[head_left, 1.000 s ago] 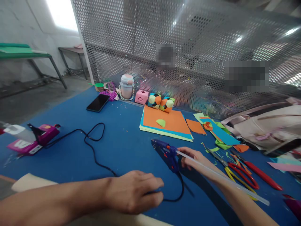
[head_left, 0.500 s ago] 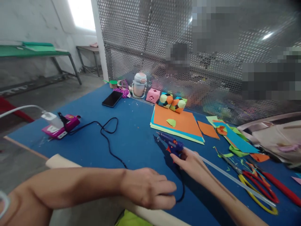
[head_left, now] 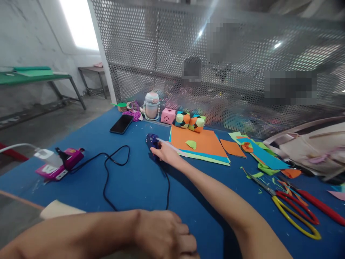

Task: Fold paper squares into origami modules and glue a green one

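My right hand (head_left: 167, 154) is wrapped round a dark blue hot glue gun (head_left: 151, 142), left of the stacked coloured paper. A translucent glue stick (head_left: 181, 152) sticks out of the gun's rear. The gun's black cord (head_left: 168, 190) runs down from its handle towards the near edge. My left hand (head_left: 167, 232) is at the bottom of the view with its fingers curled in, seen from the back. The inside of its fist is hidden, so I cannot tell if it holds anything. Left of the gun lies a black phone (head_left: 122, 124).
Orange, blue and green sheets (head_left: 194, 138) lie near a pink paper cube (head_left: 168, 116) and two patterned paper cubes (head_left: 197, 123). A bottle (head_left: 151, 105) stands behind. Scissors (head_left: 285, 208) and paper scraps are right; a magenta power adapter (head_left: 60, 165) is left. Perforated metal screens the back.
My right hand has carried the glue gun leftward and farther back, beside the paper stack. My left hand has shifted lower in view, still curled. The camera view has turned slightly.
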A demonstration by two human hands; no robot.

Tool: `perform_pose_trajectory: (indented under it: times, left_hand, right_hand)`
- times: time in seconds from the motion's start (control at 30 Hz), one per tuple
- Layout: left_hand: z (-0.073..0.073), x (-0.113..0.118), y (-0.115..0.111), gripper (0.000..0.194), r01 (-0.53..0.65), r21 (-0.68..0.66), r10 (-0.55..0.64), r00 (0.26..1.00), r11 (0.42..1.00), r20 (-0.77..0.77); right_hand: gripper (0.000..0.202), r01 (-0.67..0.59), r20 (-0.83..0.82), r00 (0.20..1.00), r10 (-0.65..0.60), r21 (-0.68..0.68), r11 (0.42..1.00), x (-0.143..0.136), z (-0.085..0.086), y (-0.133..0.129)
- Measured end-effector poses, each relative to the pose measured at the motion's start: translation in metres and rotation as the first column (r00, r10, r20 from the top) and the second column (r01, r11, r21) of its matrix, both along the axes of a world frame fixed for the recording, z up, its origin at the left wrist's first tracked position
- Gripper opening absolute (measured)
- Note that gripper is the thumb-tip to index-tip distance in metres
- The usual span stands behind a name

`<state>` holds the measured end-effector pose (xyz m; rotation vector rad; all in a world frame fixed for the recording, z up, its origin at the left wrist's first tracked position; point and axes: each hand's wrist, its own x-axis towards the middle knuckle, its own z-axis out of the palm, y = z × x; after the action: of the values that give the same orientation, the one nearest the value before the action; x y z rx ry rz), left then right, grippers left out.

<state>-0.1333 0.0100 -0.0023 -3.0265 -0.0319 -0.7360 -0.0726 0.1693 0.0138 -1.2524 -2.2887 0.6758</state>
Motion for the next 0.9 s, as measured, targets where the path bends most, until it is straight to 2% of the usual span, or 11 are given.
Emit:
perform_pose_trajectory:
  times: [0.23,0.37,0.47,0.6,0.73,0.8,0.9]
  left_hand:
    - [-0.003,0.001,0.004,0.016,-0.055,0.003,0.055,0.989,0.998,-0.134]
    - [0.004,-0.001,0.007,0.011,-0.126,0.029,0.129,0.967,0.992,-0.218]
    - [0.012,-0.003,0.010,0.012,-0.189,0.022,0.185,0.926,0.982,-0.328]
    - [0.020,-0.005,0.015,0.013,-0.290,0.041,0.277,0.851,0.956,-0.447]
    - [0.025,-0.005,0.024,0.012,-0.405,0.009,0.353,0.785,0.914,-0.509]
    - [0.025,-0.007,0.029,0.010,-0.494,-0.010,0.410,0.733,0.870,-0.542]
    - [0.024,-0.011,0.036,0.017,-0.630,0.035,0.525,0.615,0.776,-0.588]
  right_hand:
    - [0.028,0.012,0.005,1.000,-0.012,-0.006,1.000,0.001,-0.014,0.004]
    - [0.030,0.018,0.004,1.000,-0.018,0.002,1.000,0.010,-0.016,-0.003]
    - [0.027,0.019,0.007,1.000,-0.019,0.026,0.999,0.028,-0.013,-0.015]
    - [0.024,0.010,0.064,0.998,-0.015,0.072,0.997,0.071,-0.009,-0.038]
    - [0.022,0.065,0.190,0.978,-0.086,0.117,0.991,0.128,-0.008,-0.052]
    - [0.023,0.104,0.263,0.954,-0.141,0.150,0.983,0.157,-0.010,-0.051]
    - [0.025,0.176,0.363,0.899,-0.244,0.209,0.962,0.202,-0.011,-0.040]
